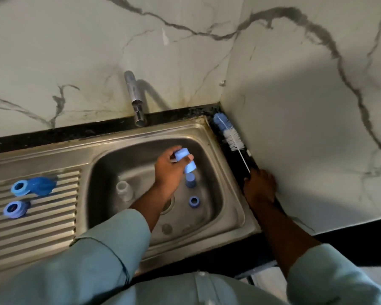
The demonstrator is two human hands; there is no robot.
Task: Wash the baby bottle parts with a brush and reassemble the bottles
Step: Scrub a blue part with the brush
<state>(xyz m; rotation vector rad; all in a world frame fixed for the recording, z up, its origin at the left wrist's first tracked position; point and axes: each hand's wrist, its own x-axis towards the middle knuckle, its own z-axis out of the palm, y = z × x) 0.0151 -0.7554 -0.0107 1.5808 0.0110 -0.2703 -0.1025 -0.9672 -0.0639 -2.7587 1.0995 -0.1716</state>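
Step in hand looks like fetching the brush: right hand (260, 183) at centre right curls round the wire handle of the blue-and-white bristle bottle brush (230, 135) lying beside the steel sink (209, 137). Left hand (169, 170) grips two light-blue plastic caps (185, 159) over the basin, frame centre. Next: lift brush, scrub caps.

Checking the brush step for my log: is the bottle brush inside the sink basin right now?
No, the bottle brush lies on the dark ledge between the sink and the wall, with the right hand at its handle end.
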